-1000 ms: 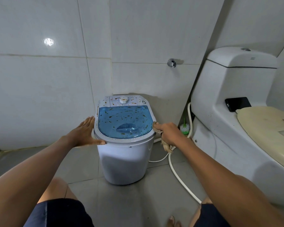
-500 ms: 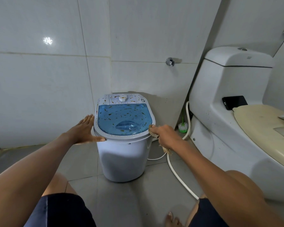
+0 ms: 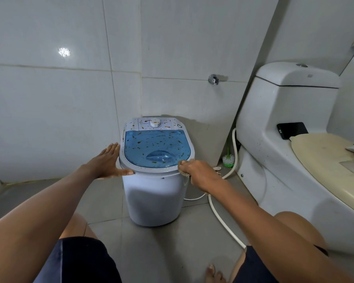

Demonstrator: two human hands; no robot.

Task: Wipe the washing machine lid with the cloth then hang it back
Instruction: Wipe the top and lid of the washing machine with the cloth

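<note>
Hands on a small washing machine, cloth at the lid's lower right rim.

Knees in dark shorts fill the bottom of the frame, a bare toe between them. At centre, the left hand point(image 3: 108, 162) lies flat with straight fingers against the left side of the washing machine point(image 3: 154, 197), thumb on its front rim. The right hand point(image 3: 198, 173) curls round a tan cloth point(image 3: 181, 167), pressing it on the rim at the lower right edge of the blue translucent lid point(image 3: 156, 148), which is closed and flecked with orange-brown specks. A white hose point(image 3: 223, 221) trails over the floor to the right. Further back stand a green toilet brush point(image 3: 228, 159), a control dial point(image 3: 155, 123), a wall tap point(image 3: 213, 79) and, at right, a toilet point(image 3: 274, 139) with a black phone point(image 3: 291, 130) on it.
</note>
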